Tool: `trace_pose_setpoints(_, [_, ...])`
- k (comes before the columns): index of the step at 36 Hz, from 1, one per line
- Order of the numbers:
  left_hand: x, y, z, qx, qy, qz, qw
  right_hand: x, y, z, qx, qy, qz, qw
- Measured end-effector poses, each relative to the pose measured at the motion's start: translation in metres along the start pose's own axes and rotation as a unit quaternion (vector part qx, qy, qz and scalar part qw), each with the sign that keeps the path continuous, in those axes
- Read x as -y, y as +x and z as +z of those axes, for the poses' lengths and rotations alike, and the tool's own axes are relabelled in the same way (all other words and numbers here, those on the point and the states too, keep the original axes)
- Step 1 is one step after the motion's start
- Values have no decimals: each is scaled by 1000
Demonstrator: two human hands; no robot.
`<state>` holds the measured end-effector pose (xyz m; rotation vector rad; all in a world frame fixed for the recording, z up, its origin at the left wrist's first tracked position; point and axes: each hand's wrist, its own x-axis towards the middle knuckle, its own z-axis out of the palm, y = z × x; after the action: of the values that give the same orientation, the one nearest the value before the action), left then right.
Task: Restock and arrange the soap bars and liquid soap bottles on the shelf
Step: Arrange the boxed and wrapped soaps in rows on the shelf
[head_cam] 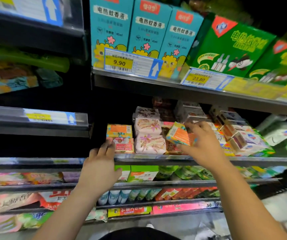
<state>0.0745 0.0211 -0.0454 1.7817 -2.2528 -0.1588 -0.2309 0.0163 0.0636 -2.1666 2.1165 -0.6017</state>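
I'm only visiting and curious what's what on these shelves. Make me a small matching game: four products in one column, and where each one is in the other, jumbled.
Things
1. tilted orange soap box
2. Goat Soap box
3. pink flowered soap packs
4. teal boxes

Places
a. one level up, behind the 9.90 price tag
b. gripped by the right hand
c. bottom of the left-end stack, touched by the left hand
d. stacked between the two hands

Pairs: 1-b, 2-c, 3-d, 4-a
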Motion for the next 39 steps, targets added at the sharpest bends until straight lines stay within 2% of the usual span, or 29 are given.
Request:
trace_pose_setpoints(3, [2,-5,-8,-12,11,5,1000,15,-23,-7,-1,47,4,999])
trace_pose_setpoints(5, [-5,-9,-21,-6,-20,9,1000,27,-36,-7,-13,76,-2,997])
trace_pose_setpoints(9, [-16,-21,-32,-1,-165,89,982,57,-63,-2,-44,191,18,980])
trace_pose_setpoints(13, [-26,-34,-45,-8,-301,173,938,88,-86,3,7,414,103,905])
trace_pose_setpoints(15, [-31,-42,-52,-6,-361,192,913,97,-96,9,36,465,122,876])
trace_pose_setpoints(19, [-29,-57,-58,10,-487,139,863,110,-112,22,93,551,168,812])
trace_pose_setpoints(23, [-32,-70,-61,89,-653,40,751,120,-117,23,154,595,188,766])
trace_pose_setpoints(26, [-35,-71,-64,78,-708,-28,702,119,-122,22,185,611,167,751])
trace_pose_setpoints(29, [-31,-72,-66,77,-745,-60,660,121,-126,24,150,617,170,754])
trace_pose_setpoints(30, [-30,-73,-69,83,-746,-62,658,122,-128,27,129,615,173,759])
trace_pose_setpoints(33, [-26,-79,-65,115,-716,-35,687,126,-134,31,67,596,183,779])
trace_pose_setpoints(36, [-19,-82,-55,166,-686,29,708,129,-137,26,58,623,207,752])
trace_pose_setpoints(37, [-17,-83,-53,173,-656,52,733,128,-138,26,65,635,215,739])
trace_pose_setpoints(39, [-16,-83,-56,154,-569,83,804,126,-140,26,82,657,225,715])
